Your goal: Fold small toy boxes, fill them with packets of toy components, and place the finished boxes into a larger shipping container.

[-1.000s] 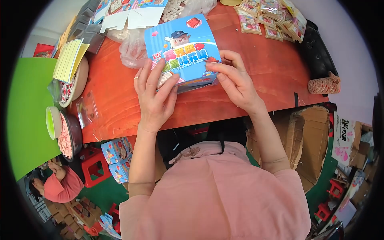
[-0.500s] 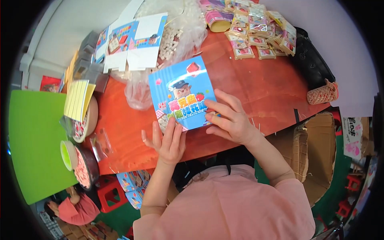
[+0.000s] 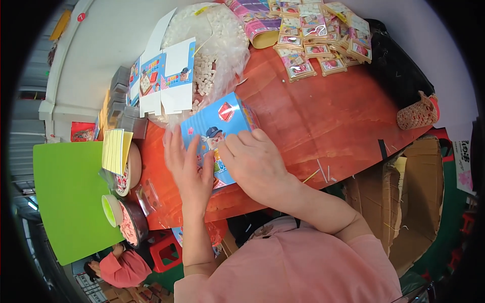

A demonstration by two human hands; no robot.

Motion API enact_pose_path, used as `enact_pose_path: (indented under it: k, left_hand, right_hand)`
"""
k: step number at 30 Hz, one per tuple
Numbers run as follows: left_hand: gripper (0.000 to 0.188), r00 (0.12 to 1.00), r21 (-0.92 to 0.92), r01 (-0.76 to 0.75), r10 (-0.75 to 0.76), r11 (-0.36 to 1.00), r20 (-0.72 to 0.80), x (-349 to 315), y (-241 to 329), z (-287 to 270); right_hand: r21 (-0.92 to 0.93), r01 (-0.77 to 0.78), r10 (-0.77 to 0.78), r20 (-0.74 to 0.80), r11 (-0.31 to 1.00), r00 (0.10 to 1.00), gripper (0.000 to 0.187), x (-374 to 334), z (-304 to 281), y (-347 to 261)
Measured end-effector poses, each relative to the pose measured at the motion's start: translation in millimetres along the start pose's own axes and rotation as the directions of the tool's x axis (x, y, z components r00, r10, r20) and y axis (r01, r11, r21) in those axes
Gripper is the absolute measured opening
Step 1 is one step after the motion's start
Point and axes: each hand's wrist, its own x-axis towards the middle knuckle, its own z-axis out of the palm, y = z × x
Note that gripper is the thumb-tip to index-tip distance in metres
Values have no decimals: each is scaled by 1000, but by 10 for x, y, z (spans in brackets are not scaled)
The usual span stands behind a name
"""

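A blue cardboard box point(image 3: 222, 123) with a cartoon figure printed on it lies on the orange-red table point(image 3: 313, 121), tilted with one corner toward the far side. My right hand point(image 3: 255, 164) is pressed flat on the box's near half, fingers spread over the print. My left hand point(image 3: 186, 169) rests with flat fingers against the box's left edge. Both forearms come up from my pink sleeves at the lower edge.
A clear bag of small white pieces point(image 3: 214, 55) lies just beyond the box, with unfolded blue box blanks point(image 3: 164, 76) at its left. Small packets point(image 3: 323, 43) cover the far right. A woven basket point(image 3: 417, 113), bowls point(image 3: 129, 169) and a green board point(image 3: 68, 197) ring the table.
The box has been set down flatter on the table and moved toward the bag. My right hand went from gripping its right edge to lying on top; my left hand slid to its left edge.
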Motion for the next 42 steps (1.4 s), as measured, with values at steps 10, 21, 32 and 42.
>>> enact_pose_path:
  k: [10,21,32,42]
  left_hand:
    - [52,908,-221,325,-238,920,345,-149,-108,104]
    - [65,641,-835,547,-612,-58,463,-461,121,140]
    - [92,573,-829,395,-599,-396,560,-671,253,491]
    - [118,470,-807,542,-711,-235,523,-1322,783,125]
  right_hand:
    - [91,-222,211,114,971,971,38,91,81,203]
    - [165,-53,9,260,985,965,39,119,17,374]
    - [625,-695,507,496,356,705,48,-9,63,538]
    - [286,-955,264,930,-79,257,69,-337,-252,660]
